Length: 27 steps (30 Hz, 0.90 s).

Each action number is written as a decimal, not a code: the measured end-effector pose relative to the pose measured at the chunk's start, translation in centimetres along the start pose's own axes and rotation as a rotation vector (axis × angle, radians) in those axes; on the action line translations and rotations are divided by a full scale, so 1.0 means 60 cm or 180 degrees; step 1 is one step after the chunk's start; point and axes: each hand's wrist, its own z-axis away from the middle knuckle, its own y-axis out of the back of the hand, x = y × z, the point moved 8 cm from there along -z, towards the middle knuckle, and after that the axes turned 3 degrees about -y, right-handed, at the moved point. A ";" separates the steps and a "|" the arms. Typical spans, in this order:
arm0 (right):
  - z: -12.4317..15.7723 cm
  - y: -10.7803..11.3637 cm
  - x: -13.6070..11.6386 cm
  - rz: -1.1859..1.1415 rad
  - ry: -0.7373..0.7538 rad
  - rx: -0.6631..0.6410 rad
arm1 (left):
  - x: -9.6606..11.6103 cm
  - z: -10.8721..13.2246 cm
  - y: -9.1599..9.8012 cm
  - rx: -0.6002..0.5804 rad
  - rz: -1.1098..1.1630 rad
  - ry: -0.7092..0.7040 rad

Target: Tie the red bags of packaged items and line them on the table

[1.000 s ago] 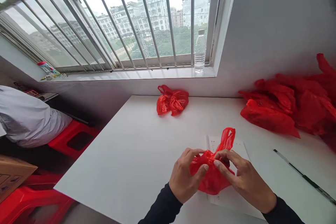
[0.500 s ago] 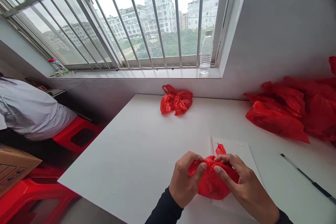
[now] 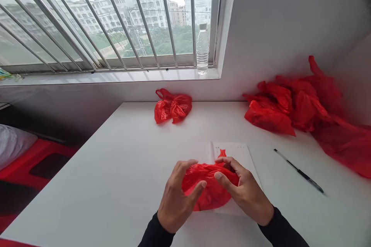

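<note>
A crumpled red plastic bag [image 3: 209,187] sits between both hands, low over a sheet of white paper [image 3: 235,153] on the white table [image 3: 116,177]. My left hand [image 3: 176,198] curls round its left side, thumb and fingers pinching the plastic. My right hand [image 3: 246,193] grips its right side, fingers pressed into the top folds. A small tip of the bag pokes up behind my right fingers.
Two knotted red bags [image 3: 173,107] lie at the table's far edge under the window. A heap of loose red bags [image 3: 301,104] fills the back right corner. A black pen [image 3: 299,170] lies to the right. A water bottle [image 3: 202,48] stands on the sill. Red stools [image 3: 26,162] stand left.
The bag's upright handle loop has been pushed down into the bundle, leaving only a small tip. The view has swung right and down; the person in grey at left is almost out of sight.
</note>
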 end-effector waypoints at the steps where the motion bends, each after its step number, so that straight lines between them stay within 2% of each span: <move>1: 0.000 0.000 0.000 0.0064 0.0026 0.0005 | 0.004 -0.001 -0.003 -0.0021 -0.0038 -0.0053; 3: 0.003 0.007 0.001 0.0101 0.0066 0.0116 | 0.007 -0.003 0.001 0.0051 -0.0102 -0.0079; 8: 0.018 0.049 0.014 -0.0251 -0.0130 0.0622 | -0.001 -0.001 0.037 0.0414 -0.0172 0.0079; 10: 0.021 0.051 0.009 -0.0324 -0.0159 0.0587 | 0.002 -0.001 0.038 0.0391 -0.0197 0.0081; 15: 0.021 0.027 -0.006 -0.0485 -0.0286 0.0147 | 0.025 -0.007 0.023 0.0255 -0.0214 -0.0128; 20: 0.032 0.060 0.015 -0.0598 -0.0163 0.0772 | 0.028 0.004 0.053 0.0636 -0.0103 -0.0090; 22: 0.041 0.067 0.025 -0.0642 -0.0169 0.0879 | 0.030 0.013 0.065 0.0792 -0.0143 -0.0040; 27: 0.064 0.066 0.008 -0.0418 -0.0146 0.1058 | 0.072 0.032 0.076 0.1109 -0.0697 -0.0155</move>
